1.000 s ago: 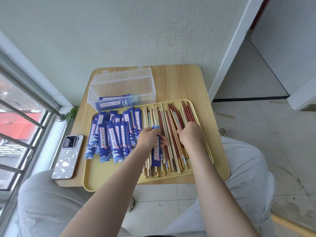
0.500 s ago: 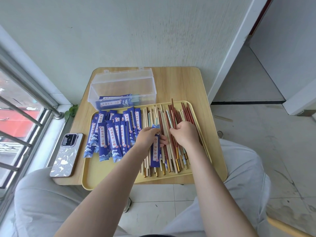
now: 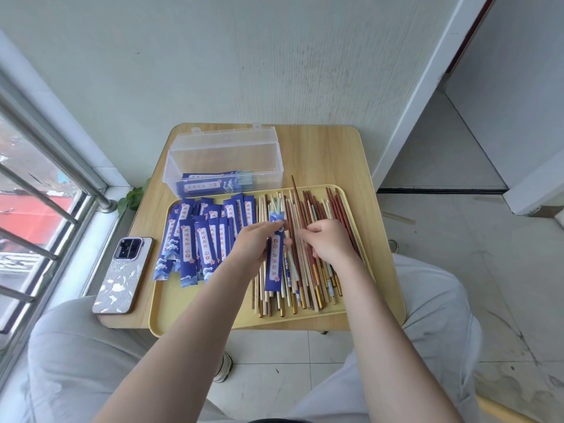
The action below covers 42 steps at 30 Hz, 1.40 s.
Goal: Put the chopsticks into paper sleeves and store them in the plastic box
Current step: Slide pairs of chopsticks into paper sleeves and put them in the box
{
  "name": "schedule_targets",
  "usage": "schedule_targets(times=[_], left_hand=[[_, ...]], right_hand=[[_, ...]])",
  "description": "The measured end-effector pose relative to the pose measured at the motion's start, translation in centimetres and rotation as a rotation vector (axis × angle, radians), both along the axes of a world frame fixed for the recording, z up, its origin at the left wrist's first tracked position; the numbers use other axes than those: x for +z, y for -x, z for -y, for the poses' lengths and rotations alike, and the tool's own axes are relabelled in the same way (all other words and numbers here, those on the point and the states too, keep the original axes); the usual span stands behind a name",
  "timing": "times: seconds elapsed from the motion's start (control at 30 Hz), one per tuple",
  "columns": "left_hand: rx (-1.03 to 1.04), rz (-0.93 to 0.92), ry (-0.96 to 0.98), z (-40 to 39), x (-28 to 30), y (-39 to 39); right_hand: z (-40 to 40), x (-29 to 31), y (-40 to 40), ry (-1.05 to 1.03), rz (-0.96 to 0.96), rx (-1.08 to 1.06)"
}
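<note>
My left hand (image 3: 254,245) pinches a flimsy sleeve (image 3: 275,254), best held mid-length; my right hand (image 3: 328,244) grips stiff, slick red chopsticks (image 3: 300,215) near their middle

Head camera looks steeply down, close over the small table (image 3: 329,154).

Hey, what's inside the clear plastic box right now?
The box holds a few blue sleeves lying flat on its bottom, pale chopstick ends sticking out of them. How many are stacked there cannot be told; the upper ones cover the rest.
</note>
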<state>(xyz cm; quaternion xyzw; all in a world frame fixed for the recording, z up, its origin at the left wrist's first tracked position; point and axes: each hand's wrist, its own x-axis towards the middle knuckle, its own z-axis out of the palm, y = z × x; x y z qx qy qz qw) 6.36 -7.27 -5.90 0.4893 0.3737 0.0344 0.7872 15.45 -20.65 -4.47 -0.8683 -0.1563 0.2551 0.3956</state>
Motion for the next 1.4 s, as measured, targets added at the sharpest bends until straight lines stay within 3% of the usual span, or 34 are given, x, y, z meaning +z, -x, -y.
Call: schedule_targets(times=[0.1,0.2,0.33,0.47,0.9,1.1,1.4], left_hand=[[0.021,0.010,0.040,-0.1,-0.2,0.2],[0.036,0.054,0.124,0.0,-0.1,0.3],[0.058,0.110,0.247,0.1,0.4,0.4],[0.047,0.117,0.255,0.0,0.4,0.5],[-0.011,0.024,0.102,-0.5,1.0,1.2],[-0.117,-0.077,-0.045,-0.1,1.4,1.5],[-0.225,-0.077,-0.175,-0.4,1.6,1.6]], right_hand=[[0.0,-0.4,0.0,0.087,0.092,0.009],[-0.1,0.1,0.3,0.016,0.149,-0.024],[-0.8,1.5,1.2,-0.154,-0.088,0.118],[-0.8,2.3,1.5,-0.240,-0.224,0.121],[-1.1,5.0,0.5,-0.714,-0.196,-0.172],[-2.1,5.5,0.2,-0.749,-0.126,-0.263],[-2.5,4.9,0.4,-0.693,-0.056,-0.240]])
